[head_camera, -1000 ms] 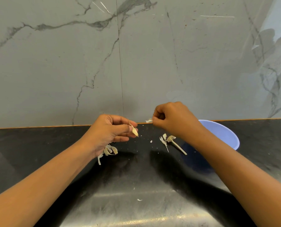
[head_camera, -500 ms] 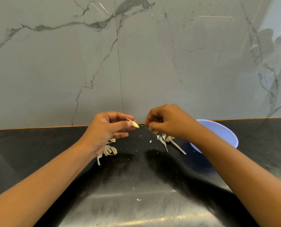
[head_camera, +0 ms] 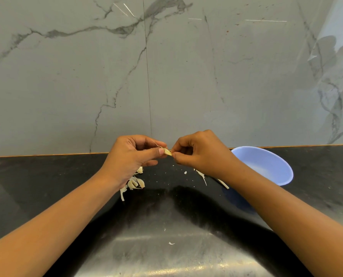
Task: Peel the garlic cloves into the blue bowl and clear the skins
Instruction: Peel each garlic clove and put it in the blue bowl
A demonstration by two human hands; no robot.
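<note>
Black counter point(head_camera: 166, 220); left hand point(head_camera: 130, 158) and right hand point(head_camera: 202, 154) in a pinch on one garlic clove point(head_camera: 167, 152)

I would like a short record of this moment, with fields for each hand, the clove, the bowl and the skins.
left hand: pinches the garlic clove between thumb and fingers, above the counter
right hand: fingertips pinch the clove's free end
blue bowl: on the black counter, right of both hands, partly hidden by the right forearm; no clove seen in the visible part
heap of skins: on the counter under the left hand
thin strips: on the counter under the right hand
backdrop: grey marble wall
</note>
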